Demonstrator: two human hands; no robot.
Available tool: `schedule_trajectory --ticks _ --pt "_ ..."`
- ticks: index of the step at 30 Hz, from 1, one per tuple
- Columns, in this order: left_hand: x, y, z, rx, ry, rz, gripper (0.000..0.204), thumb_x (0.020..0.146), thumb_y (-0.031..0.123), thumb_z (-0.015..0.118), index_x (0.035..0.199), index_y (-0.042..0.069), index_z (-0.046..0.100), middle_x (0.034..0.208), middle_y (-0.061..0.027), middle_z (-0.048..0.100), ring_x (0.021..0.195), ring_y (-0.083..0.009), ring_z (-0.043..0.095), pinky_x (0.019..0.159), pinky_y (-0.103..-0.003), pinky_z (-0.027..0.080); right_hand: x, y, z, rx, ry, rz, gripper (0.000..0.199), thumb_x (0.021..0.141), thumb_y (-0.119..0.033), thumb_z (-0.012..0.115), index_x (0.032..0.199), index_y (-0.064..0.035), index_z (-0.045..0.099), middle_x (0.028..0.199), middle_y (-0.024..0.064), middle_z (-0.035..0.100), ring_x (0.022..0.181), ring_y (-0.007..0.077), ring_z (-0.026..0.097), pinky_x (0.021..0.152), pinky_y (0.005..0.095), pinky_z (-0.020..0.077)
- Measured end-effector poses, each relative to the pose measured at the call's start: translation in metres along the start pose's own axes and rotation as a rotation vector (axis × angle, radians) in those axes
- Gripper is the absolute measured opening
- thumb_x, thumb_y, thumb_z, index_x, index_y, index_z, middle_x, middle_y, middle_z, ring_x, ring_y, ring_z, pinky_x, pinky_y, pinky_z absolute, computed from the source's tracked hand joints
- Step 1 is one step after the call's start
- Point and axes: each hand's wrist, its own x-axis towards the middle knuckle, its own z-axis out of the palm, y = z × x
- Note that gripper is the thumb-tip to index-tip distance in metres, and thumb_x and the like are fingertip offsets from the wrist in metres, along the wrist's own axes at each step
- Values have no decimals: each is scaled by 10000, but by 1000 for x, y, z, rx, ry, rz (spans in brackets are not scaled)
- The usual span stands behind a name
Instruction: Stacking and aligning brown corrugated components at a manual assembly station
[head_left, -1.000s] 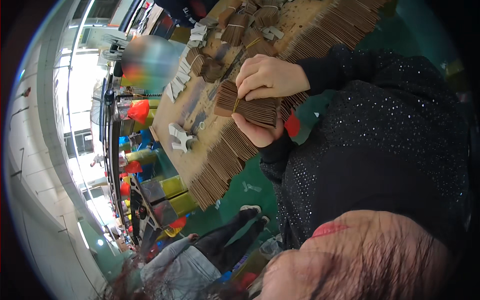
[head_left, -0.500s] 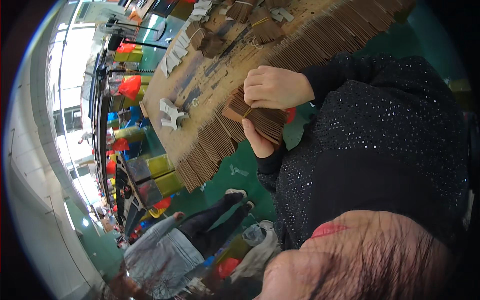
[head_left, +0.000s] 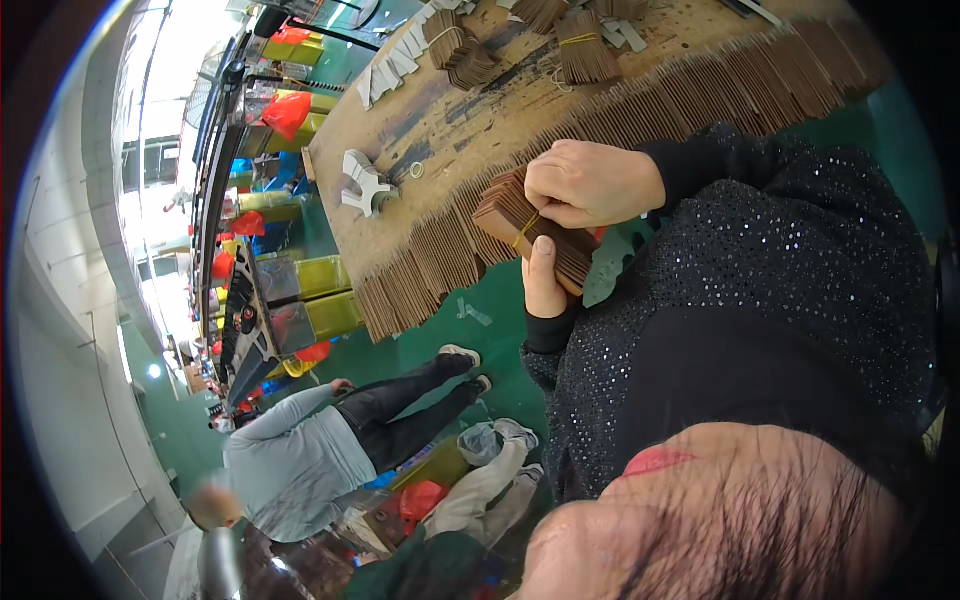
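Left hand (head_left: 544,286) is clamping brown fanned-card bundle (head_left: 512,217) from six o'clock; right hand (head_left: 592,184) is pinching yellow rubber band (head_left: 525,232), best levelled.

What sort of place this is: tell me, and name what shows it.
Most likely a workshop or small factory: a worn wooden table, a long row of brown pieces along its edge, with a banded brown bundle in hand, and yellow bins beyond.

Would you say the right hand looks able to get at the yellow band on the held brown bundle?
Probably yes: the right hand is at the upper end of the yellow band, nothing visible blocking it; the left hand holds the brown bundle.
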Motion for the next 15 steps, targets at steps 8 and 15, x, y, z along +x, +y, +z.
schedule_trajectory --ticks 8,15 --pt "-29 16 -8 140 91 1 486 925 338 505 1226 -36 431 1057 -167 597 938 -224 601 812 -341 496 13 -7 31 230 45 -77 84 815 -145 632 791 -87 576 739 42 597 691 238 596 642 347 475" --pt "-81 36 -66 163 110 61 482 923 327 510 1225 -38 422 1029 -159 604 910 -223 605 795 -336 500 52 -48 91 220 -117 -132 120 760 -151 632 725 -88 535 698 32 573 684 249 583 654 359 450"
